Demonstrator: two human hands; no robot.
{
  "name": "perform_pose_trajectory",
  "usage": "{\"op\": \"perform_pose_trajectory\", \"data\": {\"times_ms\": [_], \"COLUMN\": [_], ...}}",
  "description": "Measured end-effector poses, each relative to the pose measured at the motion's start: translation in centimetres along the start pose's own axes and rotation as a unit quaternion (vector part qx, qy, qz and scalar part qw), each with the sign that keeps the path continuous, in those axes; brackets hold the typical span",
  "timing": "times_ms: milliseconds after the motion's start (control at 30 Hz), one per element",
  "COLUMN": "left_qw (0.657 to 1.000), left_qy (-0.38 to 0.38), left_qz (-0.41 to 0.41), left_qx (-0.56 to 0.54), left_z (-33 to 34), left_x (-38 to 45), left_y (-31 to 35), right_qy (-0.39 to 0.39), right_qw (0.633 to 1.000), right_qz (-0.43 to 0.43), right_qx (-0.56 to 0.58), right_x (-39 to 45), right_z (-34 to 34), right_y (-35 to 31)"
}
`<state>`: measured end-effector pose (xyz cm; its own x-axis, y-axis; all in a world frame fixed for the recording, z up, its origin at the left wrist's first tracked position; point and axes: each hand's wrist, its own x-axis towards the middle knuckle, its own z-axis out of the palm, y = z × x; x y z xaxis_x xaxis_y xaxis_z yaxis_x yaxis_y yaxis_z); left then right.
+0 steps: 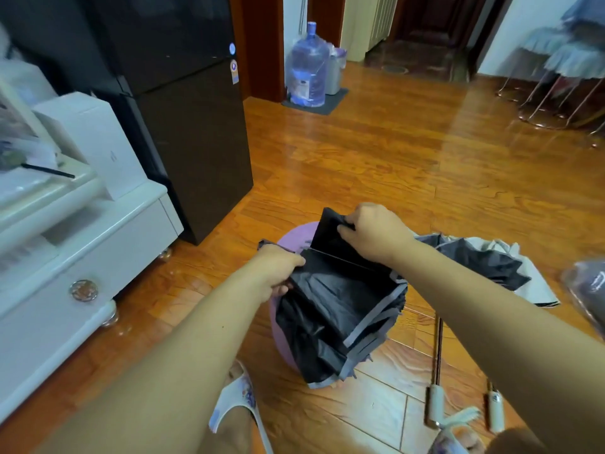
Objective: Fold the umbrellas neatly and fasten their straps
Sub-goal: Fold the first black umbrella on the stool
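Setting: a polished wooden floor (409,165) in a home, dark refrigerator (183,126) and white cabinet (82,244) at left.
Nearest you: your slippered foot (235,407); to its right, two pale umbrella handles (433,404) lie on the boards, shafts pointing away from you.
The work: a black-lined umbrella (340,306), lilac outside, sits between your arms, its bunched canopy running from near your feet up and away.
Left hand (278,273): clamped on the canopy's left edge, fingers curled into the fabric.
Right hand (373,231): farther out, pinching the raised top panel.
The hinge: the fold runs across between your hands; the right looks better placed to lay the next pleat.
Strap: not visible.
Beyond: a second loose canopy (484,260) lies right; a water jug (307,67) stands by the far doorway.
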<state>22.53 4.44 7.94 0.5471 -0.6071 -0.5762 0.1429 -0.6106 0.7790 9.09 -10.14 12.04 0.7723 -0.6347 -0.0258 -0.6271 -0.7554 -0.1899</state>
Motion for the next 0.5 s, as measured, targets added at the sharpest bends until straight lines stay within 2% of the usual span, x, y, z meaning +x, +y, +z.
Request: {"op": "perform_pose_trajectory", "data": {"times_ms": [133,200,400,500], "left_qw": [0.983,0.972,0.953,0.957], "left_qy": [-0.069,-0.094,-0.096,-0.091], "left_qz": [-0.035,-0.026,0.031,0.040], "left_qx": [-0.168,-0.215,-0.287,-0.272], "left_z": [-0.6,-0.6,0.0,0.2], "left_x": [-1.6,-2.3,-2.5,-2.8], "left_y": [1.6,2.1,3.0,2.9], "right_qy": [0.021,0.032,0.033,0.024], "right_qw": [1.000,0.999,0.990,0.987], "right_qz": [-0.017,-0.033,-0.118,-0.114], "right_qx": [0.016,0.022,0.066,0.110], "right_x": [0.1,-0.1,-2.7,-4.3], "right_z": [-1.6,-2.1,-0.7,0.5], "right_y": [-0.1,-0.2,-1.6,-1.8]}}
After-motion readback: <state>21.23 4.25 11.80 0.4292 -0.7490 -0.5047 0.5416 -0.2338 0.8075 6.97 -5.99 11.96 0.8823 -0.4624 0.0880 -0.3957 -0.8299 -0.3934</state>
